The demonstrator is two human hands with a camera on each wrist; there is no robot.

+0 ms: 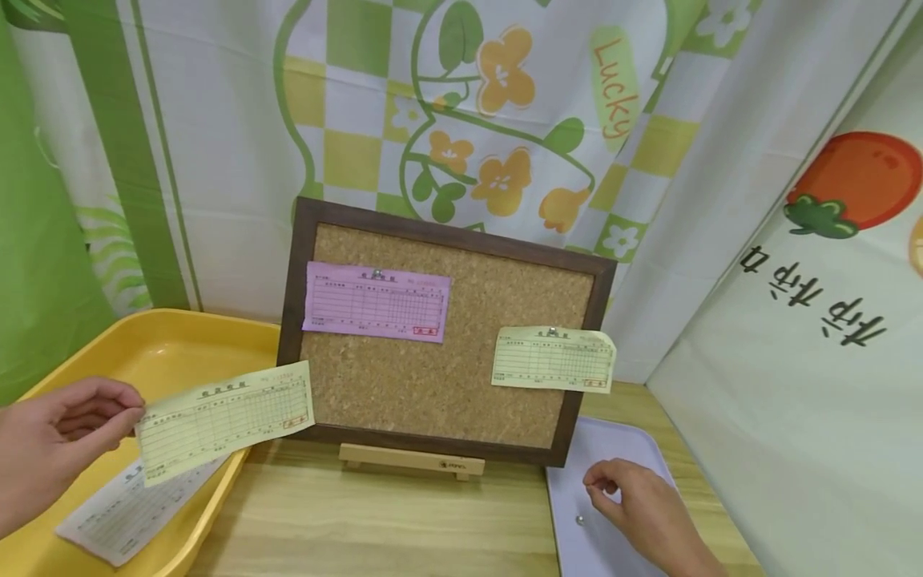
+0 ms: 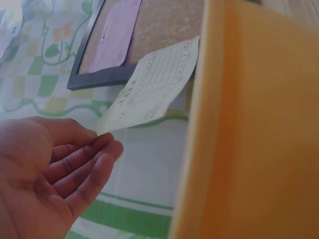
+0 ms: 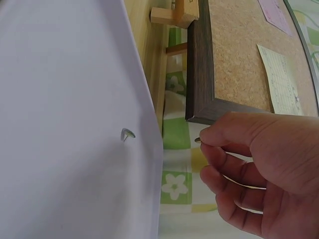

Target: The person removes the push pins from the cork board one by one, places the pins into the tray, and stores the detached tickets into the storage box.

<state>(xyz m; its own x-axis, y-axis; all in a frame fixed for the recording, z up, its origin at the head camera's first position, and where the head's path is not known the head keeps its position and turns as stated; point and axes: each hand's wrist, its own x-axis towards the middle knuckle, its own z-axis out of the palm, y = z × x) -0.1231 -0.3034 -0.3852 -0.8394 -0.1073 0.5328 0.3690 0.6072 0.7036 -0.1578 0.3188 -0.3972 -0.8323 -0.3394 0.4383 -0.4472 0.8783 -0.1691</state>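
My left hand pinches a yellow receipt slip by its left edge, between thumb and fingertips. The slip hangs over the tray's rim, and its right end overlaps the cork board in the head view. Over the lilac tray, my right hand pinches a thumbtack, whose small metal head peeks out at the fingertips. A purple receipt slip is tacked at the board's upper left. Another yellow receipt is tacked at the right, extending past the frame.
A white receipt slip lies in the yellow tray at the left. One loose thumbtack sits in the lilac tray. The board leans on a small wooden easel on the wooden table. Behind hangs a patterned curtain.
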